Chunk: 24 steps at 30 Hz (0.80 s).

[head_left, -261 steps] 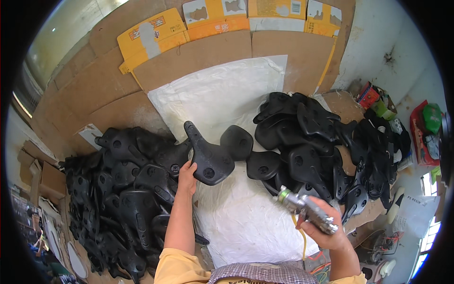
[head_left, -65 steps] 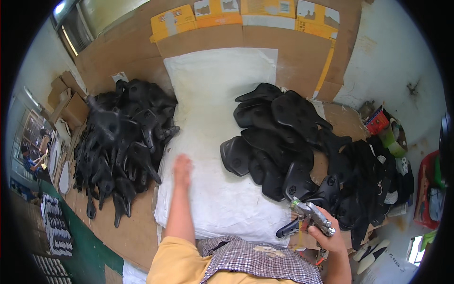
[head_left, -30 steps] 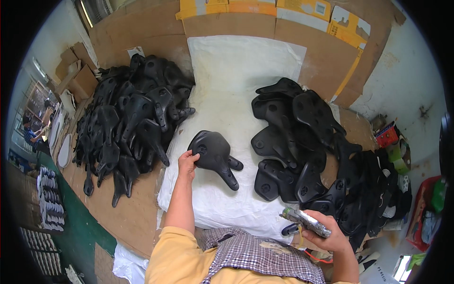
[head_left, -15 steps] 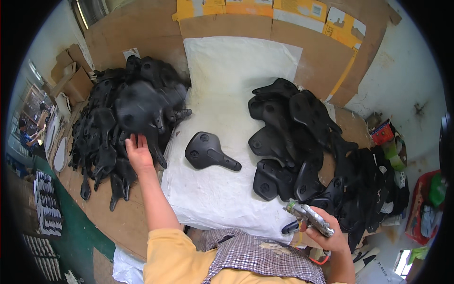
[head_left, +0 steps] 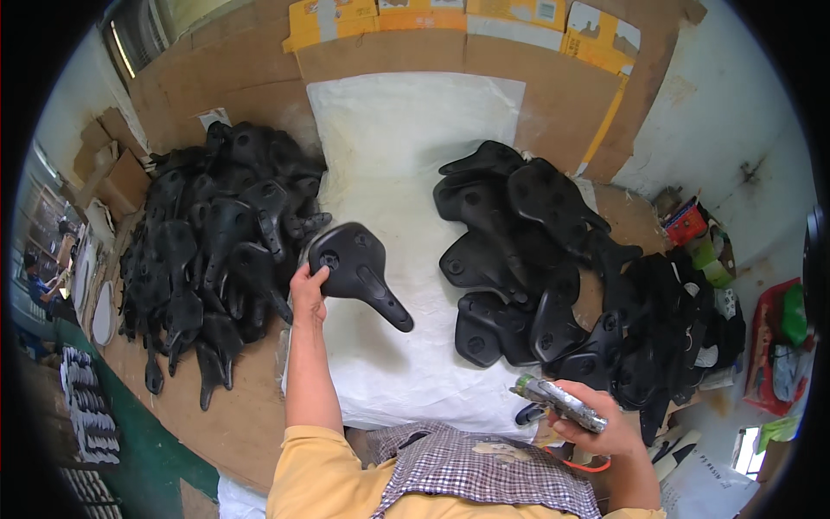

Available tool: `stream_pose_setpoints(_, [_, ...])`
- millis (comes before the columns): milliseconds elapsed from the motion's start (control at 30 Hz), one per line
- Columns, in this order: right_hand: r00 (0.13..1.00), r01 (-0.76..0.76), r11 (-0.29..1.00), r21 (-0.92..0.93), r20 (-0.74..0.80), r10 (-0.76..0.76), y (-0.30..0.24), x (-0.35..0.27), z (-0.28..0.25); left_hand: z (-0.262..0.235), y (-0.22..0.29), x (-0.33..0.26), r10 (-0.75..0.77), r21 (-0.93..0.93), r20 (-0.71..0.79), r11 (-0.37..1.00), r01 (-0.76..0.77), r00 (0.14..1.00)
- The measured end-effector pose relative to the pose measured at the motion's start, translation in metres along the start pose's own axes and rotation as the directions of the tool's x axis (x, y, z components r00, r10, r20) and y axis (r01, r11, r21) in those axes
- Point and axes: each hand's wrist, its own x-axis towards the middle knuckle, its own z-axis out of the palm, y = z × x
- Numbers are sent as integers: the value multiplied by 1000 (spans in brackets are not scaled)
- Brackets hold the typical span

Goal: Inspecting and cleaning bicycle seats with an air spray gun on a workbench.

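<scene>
Soft light, bowed dark edges

One white sheet (head_left: 415,121) lies centrally. Over it, the left hand (head_left: 309,294) has one black bicycle saddle (head_left: 350,268); at its near right corner, the right hand (head_left: 598,422) has one spray gun (head_left: 562,404). Two saddle heaps flank it: left heap (head_left: 226,242), right heap (head_left: 545,199), both too overlapped to count. Beyond it, four yellow carton panels (head_left: 515,26).
</scene>
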Motion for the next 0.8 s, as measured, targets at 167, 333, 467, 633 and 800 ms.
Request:
stream_pose_setpoints(167, [999, 53, 998, -20, -9, -53, -4, 11, -5, 9, 12, -9, -15, -32, -45, 999, 13, 999])
stream_pose_setpoints(333, [960, 264, 950, 164, -145, -242, -15, 22, -4, 8, -7, -19, -84, -5, -81, 996, 84, 993])
stream_pose_setpoints(467, [972, 223, 967, 126, -104, -211, -7, 16, -12, 2, -2, -16, -115, -34, -66, 993, 113, 991])
stream_pose_setpoints(633, [989, 101, 981, 163, -127, -80, 10, 0, -18, -28, 77, -3, 265, -631, -293, 668, -394, 919])
stream_pose_setpoints(800, [968, 105, 964, 245, -248, -42, 33, -10, -14, 66, -49, -24, -146, 96, 32, 985, 142, 989])
